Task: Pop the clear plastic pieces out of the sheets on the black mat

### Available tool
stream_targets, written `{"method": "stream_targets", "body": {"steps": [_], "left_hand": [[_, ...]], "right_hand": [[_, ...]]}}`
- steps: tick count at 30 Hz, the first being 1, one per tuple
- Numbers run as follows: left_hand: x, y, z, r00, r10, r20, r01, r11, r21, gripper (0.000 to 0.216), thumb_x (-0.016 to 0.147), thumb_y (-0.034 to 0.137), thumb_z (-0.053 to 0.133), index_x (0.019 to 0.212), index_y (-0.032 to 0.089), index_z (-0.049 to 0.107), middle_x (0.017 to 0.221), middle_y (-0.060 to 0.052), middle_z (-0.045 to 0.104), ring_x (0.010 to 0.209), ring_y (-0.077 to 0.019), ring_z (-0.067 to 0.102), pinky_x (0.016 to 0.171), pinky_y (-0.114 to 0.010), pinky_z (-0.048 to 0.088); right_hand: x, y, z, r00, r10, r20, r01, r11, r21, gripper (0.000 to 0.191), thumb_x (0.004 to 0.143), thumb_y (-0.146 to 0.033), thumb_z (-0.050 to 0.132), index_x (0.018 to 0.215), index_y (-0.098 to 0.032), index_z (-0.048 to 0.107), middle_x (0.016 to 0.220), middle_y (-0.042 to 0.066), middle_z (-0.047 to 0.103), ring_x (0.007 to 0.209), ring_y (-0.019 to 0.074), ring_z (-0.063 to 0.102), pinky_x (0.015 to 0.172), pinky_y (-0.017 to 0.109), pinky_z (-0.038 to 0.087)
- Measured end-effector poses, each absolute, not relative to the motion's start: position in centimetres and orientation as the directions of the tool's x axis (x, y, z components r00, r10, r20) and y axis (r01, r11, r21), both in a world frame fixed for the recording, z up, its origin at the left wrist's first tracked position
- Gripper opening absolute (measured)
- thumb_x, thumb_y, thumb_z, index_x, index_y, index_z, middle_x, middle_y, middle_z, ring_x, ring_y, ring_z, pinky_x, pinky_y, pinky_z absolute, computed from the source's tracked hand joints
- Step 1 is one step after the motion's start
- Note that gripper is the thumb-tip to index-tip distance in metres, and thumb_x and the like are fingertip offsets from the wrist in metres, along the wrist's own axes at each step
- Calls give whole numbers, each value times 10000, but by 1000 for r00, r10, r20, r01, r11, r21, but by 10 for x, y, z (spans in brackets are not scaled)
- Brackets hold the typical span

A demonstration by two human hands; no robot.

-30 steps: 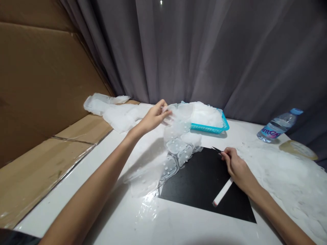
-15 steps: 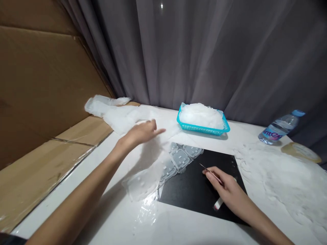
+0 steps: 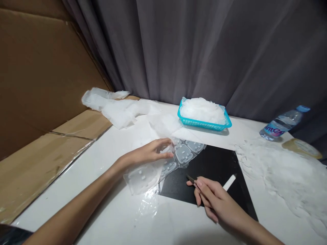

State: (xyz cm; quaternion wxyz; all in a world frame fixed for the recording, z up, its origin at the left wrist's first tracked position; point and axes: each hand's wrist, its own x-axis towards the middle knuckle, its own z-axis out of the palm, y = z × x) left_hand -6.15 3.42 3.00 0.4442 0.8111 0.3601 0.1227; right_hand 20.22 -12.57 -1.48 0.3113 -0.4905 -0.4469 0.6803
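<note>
A clear moulded plastic sheet (image 3: 184,153) with rounded square cells lies partly on a black board (image 3: 176,185). Its left part (image 3: 143,178) rests on the white table and looks cloudy. My left hand (image 3: 159,149) is over the sheet, thumb and fingers apart, with its fingertips at the cells; whether it presses on them I cannot tell. My right hand (image 3: 211,195) holds thin pointed tweezers (image 3: 192,179) low over the board, tip toward the left. Beyond that hand a white stick-like piece (image 3: 229,182) lies on the board, partly hidden.
A turquoise basket (image 3: 204,125) heaped with white thin sheets stands at the back. White crumpled film (image 3: 120,112) lies back left beside cardboard (image 3: 74,136). A water bottle (image 3: 283,125), a yellowish roll (image 3: 301,148) and spread translucent film (image 3: 288,177) are on the right.
My left hand has come down and nearer, from above the white film to the moulded sheet. My right hand has moved left and nearer with the tweezers, uncovering more of the white piece.
</note>
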Motion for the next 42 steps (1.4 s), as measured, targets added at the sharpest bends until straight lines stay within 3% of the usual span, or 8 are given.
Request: {"method": "stream_targets", "body": {"steps": [3,7,10,17,22,24,30,42], "left_hand": [[-55,36,24,737,671,-75,389,-331,860,568,943,550,665,1403,227,587,1426,-102,641,1322,-323,581,1153,-424,432],[-54,36,11,693,710,-129,416,-248,875,804,901,553,712,1578,248,402,1645,-118,431,1490,-375,427,1219,-448,365],[-54,35,10,702,698,-143,415,-237,879,874,881,570,735,1608,269,355,1693,-104,352,1523,-392,371,1231,-452,349],[-46,35,28,730,676,-97,304,-194,933,782,868,513,780,1552,300,467,1485,-93,587,1277,-325,602,1104,-438,456],[-49,36,34,701,705,-105,341,-202,918,761,842,501,799,1521,304,517,1494,-73,566,1293,-319,557,1147,-443,391],[-51,36,34,695,710,-118,346,-186,920,777,838,502,795,1529,300,503,1456,-73,595,1274,-322,567,1131,-446,404],[-50,36,34,718,688,-106,319,-189,929,754,833,483,793,1510,292,520,1486,-68,575,1281,-313,568,1107,-400,424],[-51,34,38,711,690,-134,344,-176,923,767,845,477,782,1534,302,495,1390,-54,638,1224,-300,593,1074,-378,439]], "right_hand": [[201,-127,-16,-322,875,-363,48,-368,-929,546,1014,-675,472,843,-167,578,691,-50,492,425,16,251,385,188,181],[199,-124,-15,-264,888,-378,48,-379,-924,573,998,-701,481,855,-160,606,688,-59,414,470,24,257,413,177,184],[192,-118,-9,-196,877,-438,-61,-457,-888,636,930,-761,541,961,-143,685,716,-63,390,471,20,198,386,165,188],[170,-112,0,-132,861,-491,-291,-507,-811,703,727,-803,735,962,-142,704,668,-91,337,438,36,199,357,246,478],[164,-105,-2,-77,866,-495,-202,-500,-842,699,737,-857,671,684,-171,548,595,-97,318,388,39,344,383,219,409],[160,-101,0,-84,868,-490,-195,-497,-846,691,723,-842,699,665,-178,517,616,-86,362,397,35,343,388,222,396],[152,-105,0,-51,859,-509,-308,-499,-810,690,737,-797,733,939,-137,716,709,-67,391,455,23,243,410,211,341],[146,-104,6,-68,889,-452,-386,-441,-810,607,775,-707,780,979,-138,735,788,-38,412,531,25,209,479,206,267]]}}
